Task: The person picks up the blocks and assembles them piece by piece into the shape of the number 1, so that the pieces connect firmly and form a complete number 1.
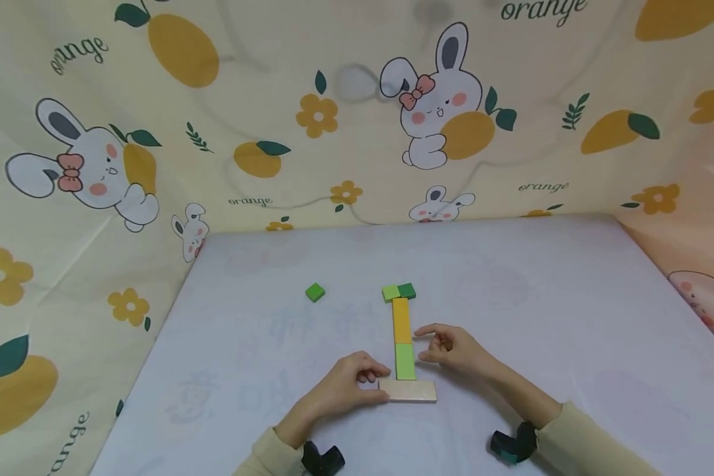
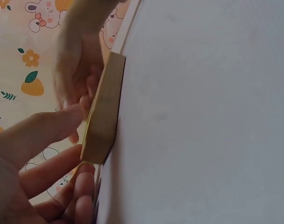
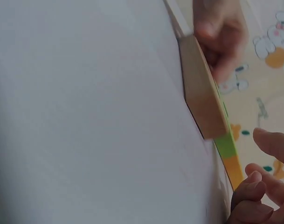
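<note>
A plain wooden block lies crosswise at the near end of a column of blocks on the white table. My left hand holds its left end between thumb and bent index finger. The wooden block hides part of the column in the left wrist view. Beyond it are a light green block and a yellow-orange block, end to end. My right hand hovers to their right, index finger stretched toward the yellow-orange block, with a small gap; it holds nothing.
At the column's far end sit a small light green block and a dark green block, side by side. A separate green block lies farther left. A printed cloth hangs behind the white table.
</note>
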Demonstrator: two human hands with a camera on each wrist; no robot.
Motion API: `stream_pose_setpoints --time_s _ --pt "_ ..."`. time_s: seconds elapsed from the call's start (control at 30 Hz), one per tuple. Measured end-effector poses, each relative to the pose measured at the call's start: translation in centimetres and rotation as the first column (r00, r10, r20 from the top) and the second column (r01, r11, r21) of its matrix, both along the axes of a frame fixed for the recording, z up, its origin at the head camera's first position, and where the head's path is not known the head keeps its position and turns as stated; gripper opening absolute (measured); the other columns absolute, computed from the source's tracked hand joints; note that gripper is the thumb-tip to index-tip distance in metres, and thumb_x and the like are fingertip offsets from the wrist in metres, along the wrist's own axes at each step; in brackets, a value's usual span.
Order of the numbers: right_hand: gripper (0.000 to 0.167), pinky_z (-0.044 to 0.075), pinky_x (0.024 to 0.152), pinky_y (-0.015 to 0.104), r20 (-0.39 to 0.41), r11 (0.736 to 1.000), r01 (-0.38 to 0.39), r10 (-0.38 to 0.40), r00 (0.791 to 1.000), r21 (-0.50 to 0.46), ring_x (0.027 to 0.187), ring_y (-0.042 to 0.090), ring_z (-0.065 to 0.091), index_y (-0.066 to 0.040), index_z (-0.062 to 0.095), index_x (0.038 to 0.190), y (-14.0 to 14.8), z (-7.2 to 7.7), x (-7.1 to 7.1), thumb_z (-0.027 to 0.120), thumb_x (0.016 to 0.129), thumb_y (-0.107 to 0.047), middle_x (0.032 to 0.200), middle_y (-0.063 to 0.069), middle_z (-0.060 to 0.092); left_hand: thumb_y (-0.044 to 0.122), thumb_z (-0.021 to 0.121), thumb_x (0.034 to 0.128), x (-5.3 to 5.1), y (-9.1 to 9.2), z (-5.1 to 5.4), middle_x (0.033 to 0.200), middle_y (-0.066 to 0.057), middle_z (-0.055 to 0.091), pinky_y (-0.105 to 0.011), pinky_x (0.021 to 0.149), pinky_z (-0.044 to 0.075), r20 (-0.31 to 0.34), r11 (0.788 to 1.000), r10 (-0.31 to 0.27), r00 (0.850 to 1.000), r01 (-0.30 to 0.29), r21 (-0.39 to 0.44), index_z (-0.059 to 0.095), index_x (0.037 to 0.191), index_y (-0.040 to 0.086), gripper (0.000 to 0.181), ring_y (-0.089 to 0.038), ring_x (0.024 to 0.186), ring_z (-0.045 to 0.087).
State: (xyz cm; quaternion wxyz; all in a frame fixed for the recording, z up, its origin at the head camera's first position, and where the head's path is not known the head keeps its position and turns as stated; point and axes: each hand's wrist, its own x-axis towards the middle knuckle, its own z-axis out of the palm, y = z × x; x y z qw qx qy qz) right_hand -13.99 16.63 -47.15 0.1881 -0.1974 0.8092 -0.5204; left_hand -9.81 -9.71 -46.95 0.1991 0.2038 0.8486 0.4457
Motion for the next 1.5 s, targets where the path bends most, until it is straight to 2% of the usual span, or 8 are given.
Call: stream_pose_setpoints --time_s 0.17,0.3,0.53,0.7,0.83,1.2,1.3,1.5 --pt "0.042 0.033 0.053 0.017 -0.02 0.997 -0.054 0.053 0.998 -0.063 0.058 -0.003 0.038 0.009 0.056 0.12 -0.2 0.1 1.5 0.07 0.084 -0.008 0.068 -0.006 0.042 0.016 0.074 0.0828 -0.8 -0.6 0.1 0.095 -0.008 0.065 -0.017 0.074 0.045 -0.06 0.995 0.078 0.995 -0.074 0.059 0.07 0.109 0.006 0.028 -0.008 0.082 0.053" --pt "0.042 0.032 0.052 0.018 -0.044 0.995 -0.073 0.07 0.997 -0.068 0.059 -0.004 0.036 0.007 0.06 0.117 -0.7 0.0 2.3 0.074 0.081 -0.01 0.067 -0.002 0.04 0.012 0.073 0.0832 -1.7 -1.2 0.1 0.092 -0.01 0.065 -0.016 0.071 0.045 -0.145 0.983 0.174 0.974 -0.163 0.086 0.07 0.108 0.004 0.026 -0.011 0.08 0.055" --pt "0.044 0.028 0.05 0.017 -0.034 0.998 -0.062 0.062 0.998 -0.024 0.058 -0.003 0.033 0.006 0.064 0.114 -1.1 0.2 3.0 0.078 0.076 -0.012 0.067 0.007 0.041 0.006 0.072 0.0819 -3.8 -2.2 0.2 0.089 -0.012 0.065 -0.016 0.068 0.046 -0.245 0.931 0.357 0.901 -0.321 0.176 0.07 0.104 0.0 0.023 -0.011 0.078 0.057" --pt "0.044 0.029 0.051 0.018 -0.041 0.996 -0.081 0.08 0.996 -0.037 0.058 -0.004 0.033 0.008 0.063 0.114 -1.1 0.2 3.0 0.078 0.077 -0.009 0.063 0.014 0.038 0.003 0.072 0.0808 -5.3 -3.1 0.0 0.089 -0.015 0.066 -0.013 0.068 0.045 -0.23 0.881 0.464 0.855 -0.42 0.218 0.07 0.104 -0.003 0.024 -0.007 0.077 0.055" --pt "0.043 0.03 0.053 0.018 -0.036 0.997 -0.074 0.074 0.997 -0.003 0.059 -0.003 0.034 0.006 0.065 0.113 -1.1 0.2 2.9 0.079 0.076 -0.01 0.062 0.008 0.039 0.005 0.071 0.0818 -6.1 -3.7 -0.1 0.094 -0.017 0.066 -0.014 0.071 0.046 -0.224 0.845 0.531 0.817 -0.488 0.219 0.069 0.107 -0.003 0.026 -0.012 0.082 0.058" --pt "0.041 0.03 0.054 0.018 0.008 0.998 -0.063 0.063 0.998 0.018 0.059 -0.002 0.034 0.003 0.067 0.11 -1.3 0.4 2.8 0.08 0.073 -0.009 0.063 0.001 0.037 0.003 0.075 0.0767 -8.4 -5.6 0.0 0.096 -0.022 0.062 -0.01 0.068 0.041 -0.192 0.716 0.698 0.69 -0.66 0.228 0.068 0.105 -0.007 0.03 -0.028 0.088 0.059" --pt "0.04 0.031 0.054 0.017 0.015 0.998 -0.066 0.065 0.998 0.012 0.059 -0.002 0.035 0.004 0.066 0.11 -1.3 0.5 2.8 0.08 0.073 -0.008 0.063 0.001 0.038 0.005 0.076 0.0767 -9.0 -6.0 -0.1 0.097 -0.021 0.061 -0.013 0.07 0.041 -0.196 0.693 0.72 0.665 -0.694 0.192 0.069 0.105 -0.005 0.031 -0.028 0.089 0.058" --pt "0.041 0.031 0.055 0.017 0.029 0.998 -0.07 0.07 0.997 -0.008 0.06 -0.001 0.034 0.005 0.066 0.11 -1.3 0.4 2.8 0.079 0.074 -0.007 0.063 0.001 0.037 0.009 0.077 0.0756 -10.1 -6.6 -0.7 0.099 -0.017 0.058 -0.023 0.074 0.038 -0.172 0.665 0.745 0.645 -0.738 0.116 0.069 0.109 -0.002 0.036 -0.025 0.089 0.053"
